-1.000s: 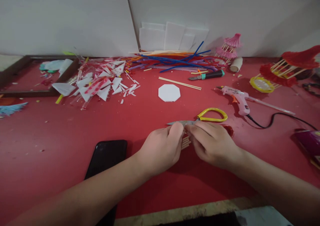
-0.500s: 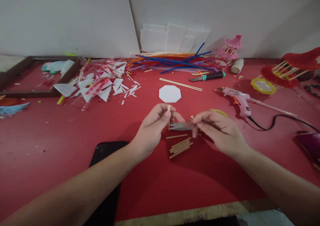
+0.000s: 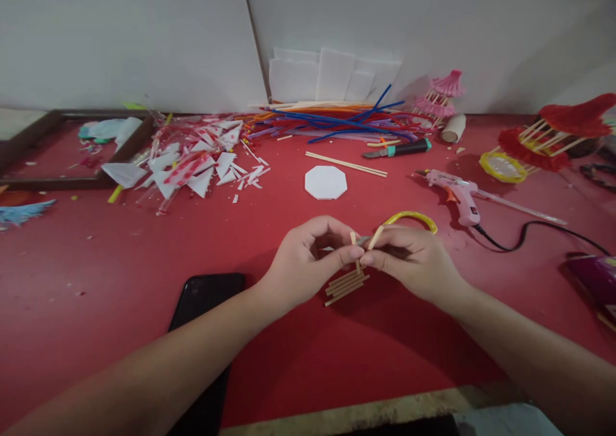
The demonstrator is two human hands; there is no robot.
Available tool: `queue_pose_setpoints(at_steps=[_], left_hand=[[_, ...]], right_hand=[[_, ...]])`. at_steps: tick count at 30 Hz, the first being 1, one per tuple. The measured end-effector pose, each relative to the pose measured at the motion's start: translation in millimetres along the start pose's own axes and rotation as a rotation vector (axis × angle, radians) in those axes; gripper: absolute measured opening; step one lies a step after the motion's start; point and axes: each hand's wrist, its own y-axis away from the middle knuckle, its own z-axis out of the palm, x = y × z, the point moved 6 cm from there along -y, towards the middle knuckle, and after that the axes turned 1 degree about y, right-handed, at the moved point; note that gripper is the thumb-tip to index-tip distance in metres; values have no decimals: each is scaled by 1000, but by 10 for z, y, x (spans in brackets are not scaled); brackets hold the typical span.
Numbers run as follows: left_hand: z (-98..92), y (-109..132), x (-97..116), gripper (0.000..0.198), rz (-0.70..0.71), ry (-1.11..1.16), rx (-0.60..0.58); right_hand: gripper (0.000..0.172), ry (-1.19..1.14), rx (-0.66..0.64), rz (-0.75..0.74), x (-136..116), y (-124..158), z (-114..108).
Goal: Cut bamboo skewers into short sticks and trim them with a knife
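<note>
Between thumb and fingers, my left hand [image 3: 305, 256] pinches a short wooden stick [image 3: 353, 238]. Close against it, my right hand [image 3: 416, 256] is closed on another short wooden stick [image 3: 376, 237], which slants up to the right. Several cut wooden sticks [image 3: 346, 286] lie side by side on the red table just below my fingers. Behind my hands are yellow-handled pliers [image 3: 414, 215]; their metal jaws are mostly hidden by my fingers. A white octagonal piece [image 3: 326, 182] lies flat beyond my hands, with two longer sticks [image 3: 346, 164] past it.
A pink glue gun [image 3: 455, 192] with its cord and a utility knife [image 3: 399, 148] lie to the right. Pipe cleaners [image 3: 332, 122] and paper scraps [image 3: 199, 160] fill the back. A black phone [image 3: 206, 307] lies under my left forearm. Red and pink tiered models [image 3: 534, 147] stand at right.
My hands have come together, the left moving right and both slightly down. The two held sticks are now side by side, and more of the yellow handle shows.
</note>
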Motion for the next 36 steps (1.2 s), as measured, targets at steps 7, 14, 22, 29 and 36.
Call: queue_pose_setpoints(at_steps=[7,14,22,29,36], left_hand=[[15,47,49,11,105,-299,-19],[93,93,140,5,260,-488,-101],[-164,35,91,7,180,-200,201],[-225,11,41,8,130,-268,187],[-217,-16,-25,6,77,-393,159]], right_hand=[[18,367,-37,-318,-146,22,68],[24,573,-10,-483,-170,66,127],[26,762,-104,-329,36,-80,-190],[20,849,-221,-290,216,-129,-208],[15,940,-83,-189,327,-170,-369]])
